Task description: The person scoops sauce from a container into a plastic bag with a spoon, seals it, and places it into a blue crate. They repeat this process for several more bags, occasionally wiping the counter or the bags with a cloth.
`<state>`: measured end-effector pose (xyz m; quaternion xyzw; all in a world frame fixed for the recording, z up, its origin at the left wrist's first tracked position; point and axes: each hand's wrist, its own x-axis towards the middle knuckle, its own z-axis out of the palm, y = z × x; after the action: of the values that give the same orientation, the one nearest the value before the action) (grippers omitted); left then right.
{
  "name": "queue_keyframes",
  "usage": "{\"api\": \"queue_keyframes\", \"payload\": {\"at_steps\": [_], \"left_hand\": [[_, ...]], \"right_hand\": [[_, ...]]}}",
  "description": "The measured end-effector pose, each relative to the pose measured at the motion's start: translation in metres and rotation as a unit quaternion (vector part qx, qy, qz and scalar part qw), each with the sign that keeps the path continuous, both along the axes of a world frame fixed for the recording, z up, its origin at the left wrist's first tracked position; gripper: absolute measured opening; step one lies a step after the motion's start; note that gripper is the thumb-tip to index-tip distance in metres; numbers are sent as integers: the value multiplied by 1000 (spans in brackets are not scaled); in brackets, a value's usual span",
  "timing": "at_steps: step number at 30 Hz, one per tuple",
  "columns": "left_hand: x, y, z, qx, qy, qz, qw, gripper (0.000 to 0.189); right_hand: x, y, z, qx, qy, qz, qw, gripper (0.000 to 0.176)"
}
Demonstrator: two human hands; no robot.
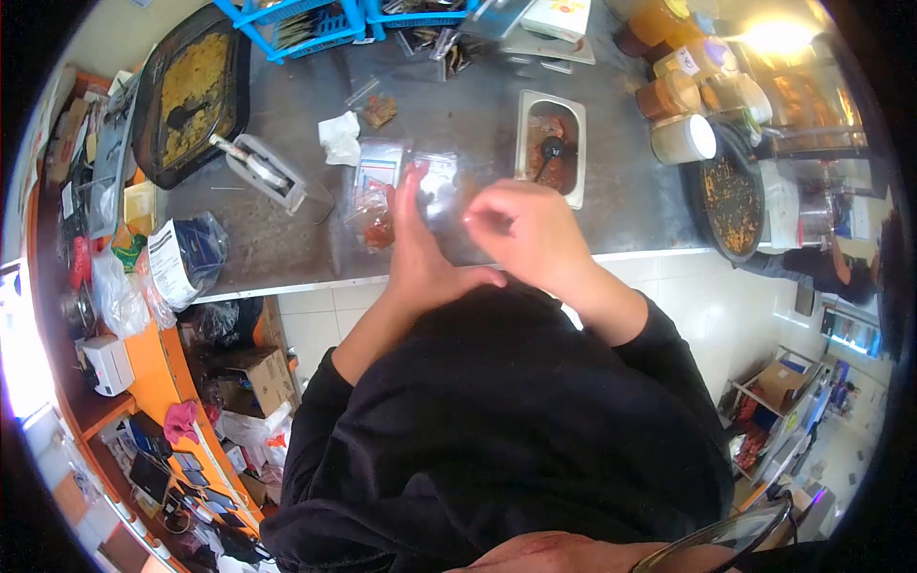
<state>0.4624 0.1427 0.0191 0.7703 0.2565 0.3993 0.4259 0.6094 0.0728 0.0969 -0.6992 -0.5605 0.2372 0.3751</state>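
Observation:
My left hand is open above the table's near edge, its fingers stretched forward and its thumb apart. Right beside its fingers lies a clear plastic bag with reddish-brown food in it. Just beyond are flat clear bags, one with a printed label. My right hand is closed, thumb and fingertips curled together in a pinch; whatever they may hold is hidden. Ahead of it stands a steel pan of reddish food, with a black-headed spoon resting inside.
A crumpled white tissue and a small filled bag lie farther back. Left are a clear plastic holder and a dark tray of yellowish food. Blue baskets stand behind. Jars and a black pan are right.

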Motion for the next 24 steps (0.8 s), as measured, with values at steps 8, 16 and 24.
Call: {"api": "queue_keyframes", "payload": {"at_steps": [8, 16, 24], "left_hand": [[31, -13, -10, -153, 89, 38, 983, 63], [49, -6, -13, -140, 101, 83, 982, 64], [71, -3, -13, -65, 145, 118, 980, 66]], "right_hand": [[56, -11, -25, 74, -105, 49, 990, 21], [100, -29, -69, 10, -287, 86, 954, 20], [126, -37, -71, 168, -25, -66, 983, 15]]}}
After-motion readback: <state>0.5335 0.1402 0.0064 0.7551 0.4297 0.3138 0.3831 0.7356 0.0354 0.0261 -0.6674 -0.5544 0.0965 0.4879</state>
